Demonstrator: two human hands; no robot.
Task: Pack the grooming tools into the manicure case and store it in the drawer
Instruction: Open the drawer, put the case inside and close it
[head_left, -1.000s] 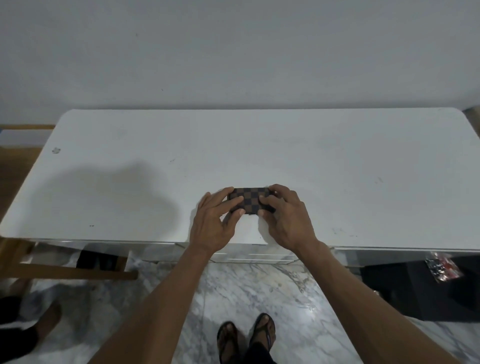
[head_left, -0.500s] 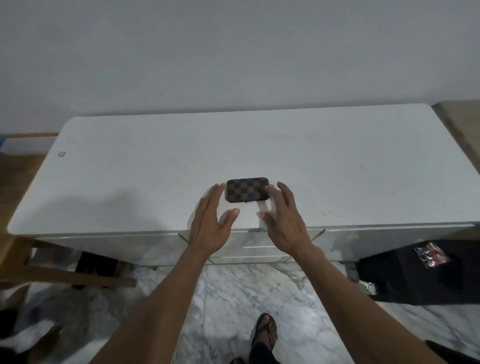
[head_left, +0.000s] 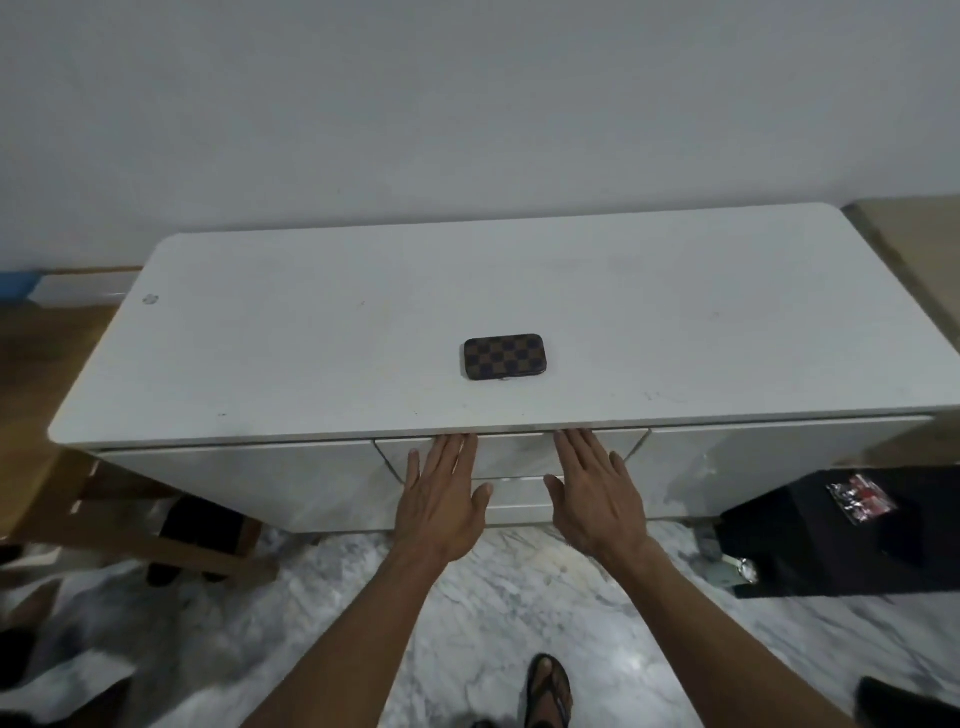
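1. The manicure case (head_left: 504, 356) lies shut and flat on the white desk (head_left: 260, 332), near the front edge at the middle and directly above the central drawer. Neither hand touches it. No loose grooming tools show on the desk, so the packing looks done and the case seems parked there to free both hands.

2. The left hand (head_left: 441, 491) is released, fingers straight and spread. Its fingertips reach up to the lip under the desk's front edge, at the top of the drawer (head_left: 511, 451). It grasps nothing.

3. The right hand (head_left: 597, 491) mirrors it, flat and open, with fingertips at the same lip and thumb turned inward. It is empty too.

4. The two hands sit apart on the drawer front, one to each side of its middle. This placement probably suits an even pull, since no handle is visible and the top edge seems the only purchase.

5. The drawer looks closed; its front sits flush with the neighbouring panels. Opening it is likely the step in hand, with the case close enough above to be lifted straight in afterwards.
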